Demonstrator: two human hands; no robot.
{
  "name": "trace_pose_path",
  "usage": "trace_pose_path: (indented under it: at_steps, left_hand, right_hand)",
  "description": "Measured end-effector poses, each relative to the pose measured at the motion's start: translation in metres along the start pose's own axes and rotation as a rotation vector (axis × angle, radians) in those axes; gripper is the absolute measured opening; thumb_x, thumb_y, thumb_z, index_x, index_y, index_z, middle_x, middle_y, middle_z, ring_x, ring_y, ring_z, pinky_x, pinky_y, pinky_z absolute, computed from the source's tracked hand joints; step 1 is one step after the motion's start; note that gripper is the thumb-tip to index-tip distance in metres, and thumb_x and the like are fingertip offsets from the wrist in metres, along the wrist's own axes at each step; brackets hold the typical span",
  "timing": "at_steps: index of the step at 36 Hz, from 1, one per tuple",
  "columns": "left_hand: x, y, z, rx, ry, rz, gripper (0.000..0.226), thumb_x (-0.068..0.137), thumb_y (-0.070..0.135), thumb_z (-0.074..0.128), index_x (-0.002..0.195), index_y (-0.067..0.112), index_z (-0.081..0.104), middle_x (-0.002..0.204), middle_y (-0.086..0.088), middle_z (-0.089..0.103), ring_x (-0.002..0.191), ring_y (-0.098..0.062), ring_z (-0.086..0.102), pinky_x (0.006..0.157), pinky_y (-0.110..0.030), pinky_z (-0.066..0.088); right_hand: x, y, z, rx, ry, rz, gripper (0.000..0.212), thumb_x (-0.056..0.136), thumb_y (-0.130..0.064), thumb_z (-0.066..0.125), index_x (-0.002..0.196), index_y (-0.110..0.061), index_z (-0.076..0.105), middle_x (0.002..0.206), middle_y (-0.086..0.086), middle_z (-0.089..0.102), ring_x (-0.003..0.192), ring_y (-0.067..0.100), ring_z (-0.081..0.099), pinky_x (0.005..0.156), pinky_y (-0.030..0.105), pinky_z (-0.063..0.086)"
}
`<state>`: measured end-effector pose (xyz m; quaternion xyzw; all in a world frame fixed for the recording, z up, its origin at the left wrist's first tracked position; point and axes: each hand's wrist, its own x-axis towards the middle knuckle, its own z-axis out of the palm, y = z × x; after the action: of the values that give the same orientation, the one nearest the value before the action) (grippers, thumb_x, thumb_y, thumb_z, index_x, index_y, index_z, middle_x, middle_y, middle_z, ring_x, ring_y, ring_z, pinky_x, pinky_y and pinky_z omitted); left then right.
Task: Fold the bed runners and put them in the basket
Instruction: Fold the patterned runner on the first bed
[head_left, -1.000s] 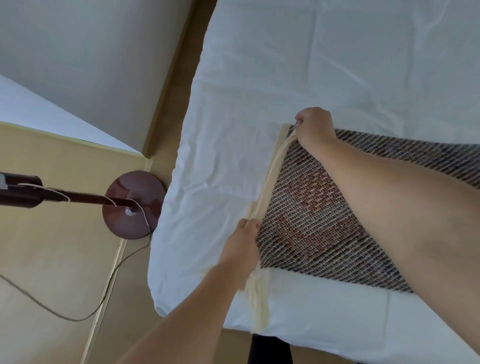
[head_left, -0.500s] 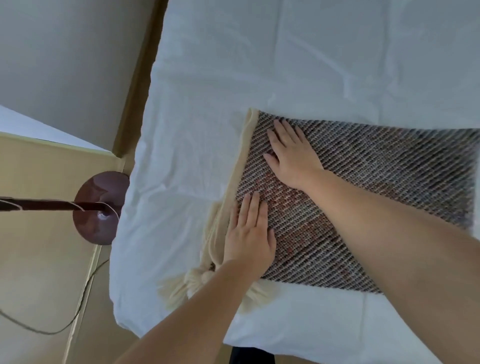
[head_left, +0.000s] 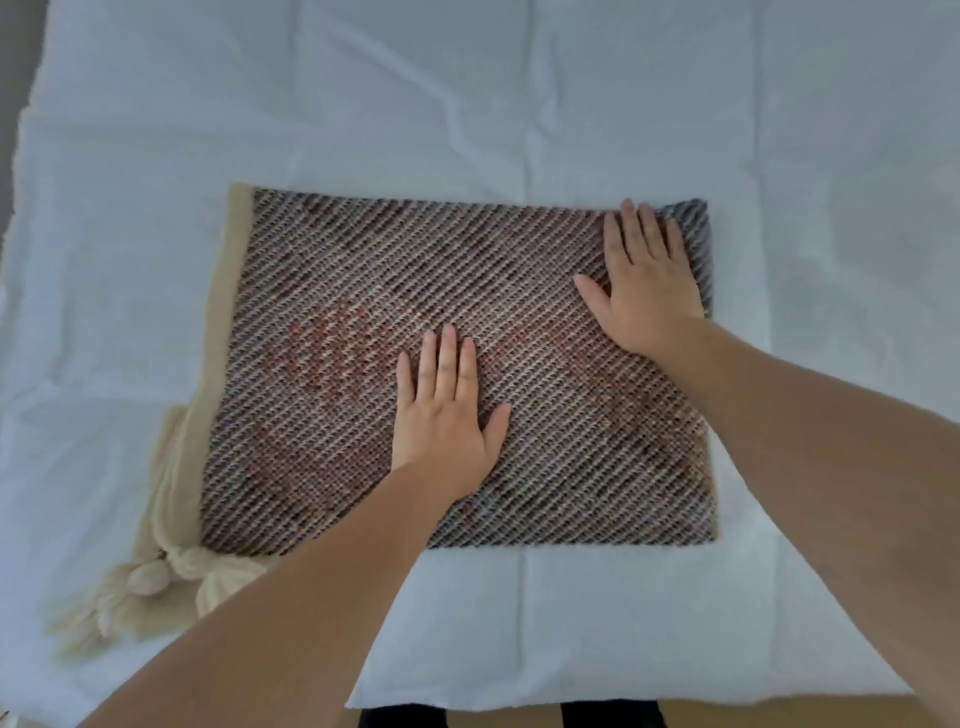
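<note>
On bed runner (head_left: 337, 322), flat hands.

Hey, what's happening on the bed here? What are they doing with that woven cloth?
A person is folding a woven bed runner on a white bed. It lies as a flat rectangle, cream tassels spilling from its near left corner. Both hands are open, palms down on it: the left hand near the middle, the right hand by the far right corner, apparently smoothing it. No basket is in view.
</note>
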<state>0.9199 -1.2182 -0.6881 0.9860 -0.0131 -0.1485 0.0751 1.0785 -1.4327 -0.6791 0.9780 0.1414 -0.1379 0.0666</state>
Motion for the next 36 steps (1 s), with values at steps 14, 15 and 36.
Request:
trace_pose_path:
  at_steps: [14,15,36]
  left_hand:
    - [0.007,0.064,0.009,0.013,0.008,0.034,0.073,0.093,0.055,0.005,0.147,0.007,-0.007,0.157,-0.013,-0.006,0.143,-0.026,-0.014,0.115,-0.047,-0.010]
    - [0.004,0.063,0.009,0.020,0.001,0.040,0.073,0.093,0.054,0.004,0.147,0.007,-0.008,0.157,-0.013,-0.006,0.143,-0.026,-0.014,0.115,-0.047,-0.010]
    - [-0.034,0.128,0.031,-0.054,-0.046,0.284,0.067,0.096,0.052,0.005,0.146,0.010,-0.010,0.156,-0.010,-0.013,0.143,-0.024,-0.018,0.114,-0.051,-0.009]
  right_hand:
    - [-0.072,0.011,0.028,0.167,0.017,0.081,0.078,0.094,-0.055,0.009,0.150,-0.001,0.003,0.160,0.017,0.001,0.147,0.029,-0.003,0.117,0.042,-0.006]
    - [-0.088,0.008,0.033,0.182,0.012,0.086,0.078,0.095,-0.055,0.009,0.150,-0.001,0.002,0.160,0.017,0.001,0.147,0.029,-0.003,0.118,0.042,-0.005]
    - [-0.102,0.040,0.014,0.842,0.165,0.293,0.067,0.094,-0.035,0.049,0.149,-0.012,0.017,0.144,0.010,0.040,0.130,0.025,0.042,0.104,0.040,0.039]
